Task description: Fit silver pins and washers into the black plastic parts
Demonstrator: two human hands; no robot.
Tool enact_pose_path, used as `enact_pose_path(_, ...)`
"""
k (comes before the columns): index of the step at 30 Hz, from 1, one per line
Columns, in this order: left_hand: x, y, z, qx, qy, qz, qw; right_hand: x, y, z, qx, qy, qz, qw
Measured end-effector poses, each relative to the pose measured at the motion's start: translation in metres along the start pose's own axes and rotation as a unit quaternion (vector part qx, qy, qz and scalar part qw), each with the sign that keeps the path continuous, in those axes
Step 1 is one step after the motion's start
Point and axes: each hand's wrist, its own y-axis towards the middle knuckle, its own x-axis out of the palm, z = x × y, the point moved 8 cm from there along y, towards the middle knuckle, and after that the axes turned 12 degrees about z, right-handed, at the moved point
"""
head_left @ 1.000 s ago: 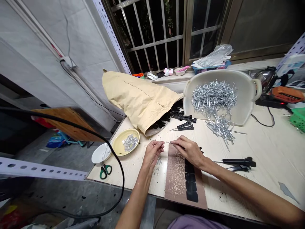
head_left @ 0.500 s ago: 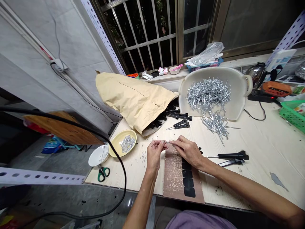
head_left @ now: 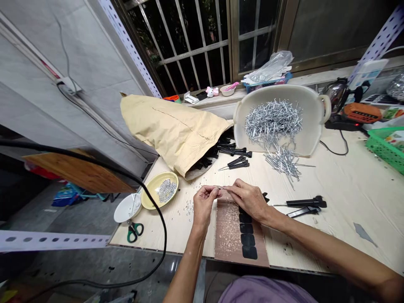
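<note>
Between the fingertips of both hands runs a thin metal rod (head_left: pixel 220 187). My left hand (head_left: pixel 203 203) is closed in a pinch at its left end; any smaller piece there is hidden by the fingers. My right hand (head_left: pixel 248 200) is closed around the other end, and a black plastic end (head_left: pixel 265 197) sticks out behind it, seemingly the rod's handle. Below the hands lies a brown board (head_left: pixel 227 235) sprinkled with pale crumbs, with a row of black rounded pads (head_left: pixel 248 240). Right of it are black-handled metal rods (head_left: pixel 303 203). Small silvery pieces (head_left: pixel 188 208) are scattered left of the board.
A yellow dish (head_left: pixel 151 191) holds small silvery bits, near a white bowl (head_left: pixel 121 210) and green-handled scissors (head_left: pixel 135 231). A paper sack (head_left: pixel 176 130) spills black handles (head_left: pixel 235 151). Metal rods (head_left: pixel 273 122) fill a tipped white tub (head_left: pixel 311 126). A black cable (head_left: pixel 162 219) hangs at left.
The whole view has shifted slightly, so the table things sit a little further left and higher. Both hands keep their pinch on the rod, with hardly any movement.
</note>
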Motion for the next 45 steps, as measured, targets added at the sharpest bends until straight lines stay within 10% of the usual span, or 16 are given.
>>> enact_pose_path(18,0.010,-0.002,-0.027,-0.113,-0.027,-0.043,0.992,-0.012,-0.005,-0.002,-0.059,-0.071,0.025,0.995)
enact_pose_path(45,0.014,-0.003,-0.023,-0.039,0.029,-0.025,0.998,-0.006,-0.011,0.007,-0.048,-0.089,0.034,0.994)
